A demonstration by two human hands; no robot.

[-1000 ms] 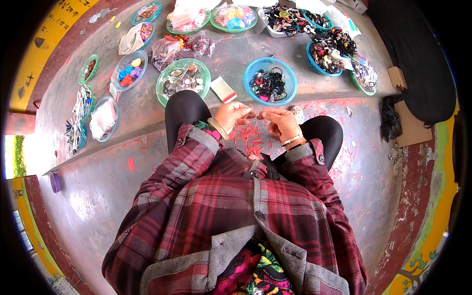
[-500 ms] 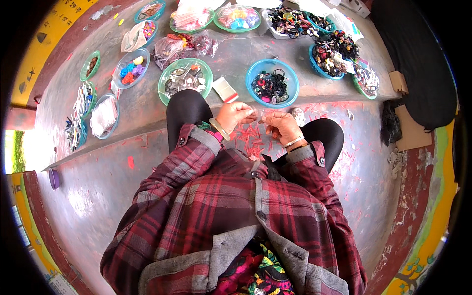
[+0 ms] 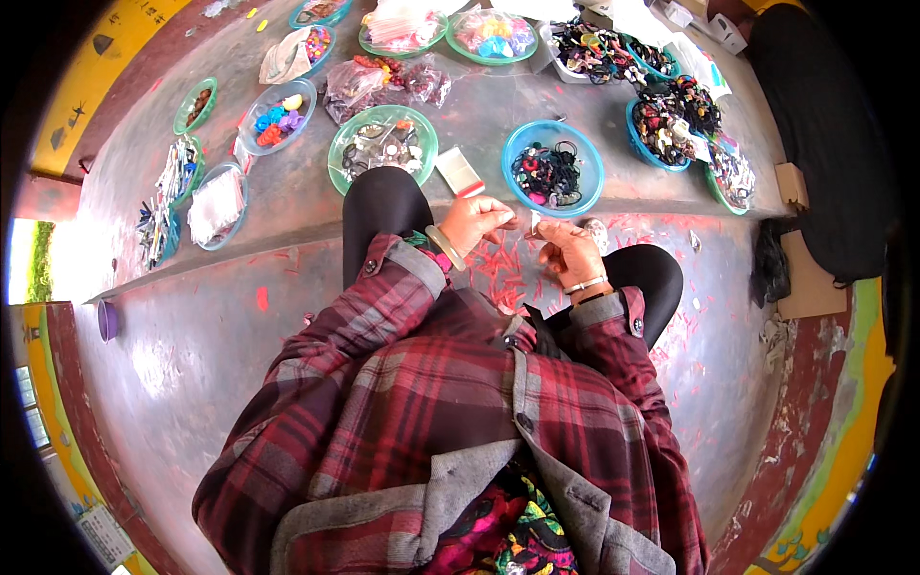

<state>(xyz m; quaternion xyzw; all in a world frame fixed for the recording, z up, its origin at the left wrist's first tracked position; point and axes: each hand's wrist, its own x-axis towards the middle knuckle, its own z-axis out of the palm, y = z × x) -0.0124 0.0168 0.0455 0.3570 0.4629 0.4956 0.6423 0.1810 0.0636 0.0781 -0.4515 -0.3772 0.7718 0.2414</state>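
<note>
Piece (image 3: 535,222), small and whitish, was held at the right hand's (image 3: 572,254) fingertips; thumb and forefinger were pinched on it, other fingers curled in. Exact kind couldn't be told, too small. Left hand (image 3: 473,230) was held just beside it at 9 o'clock, thumb and forefinger brought nearly together; whether anything thin was gripped there couldn't be told. Hands were kept apart by a narrow gap, between the knees.

Clock taken from the piece, 12 being straight ahead of the person. Blue basin (image 3: 554,132), with dark cords and some red and pale bits inside, was placed near at 1 o'clock on the grey ledge (image 3: 470,110). Shallow box (image 3: 460,171), white with red edge, was set between 10 and 11; green basin (image 3: 335,153), mixed dark and clear bits inside, was seen past it at 10, partly hidden by the left knee (image 3: 388,216). Clear plastic bag (image 3: 422,88) with dark red contents was laid farther off, between 10 and 11. Purple cup (image 3: 107,321) was spotted well apart, about 9. Heaped blue bowl (image 3: 644,151) was seen at 2, black bag (image 3: 770,264) at 3. Red scraps (image 3: 498,278) were scattered over the floor (image 3: 182,331), thickest at 7.
</note>
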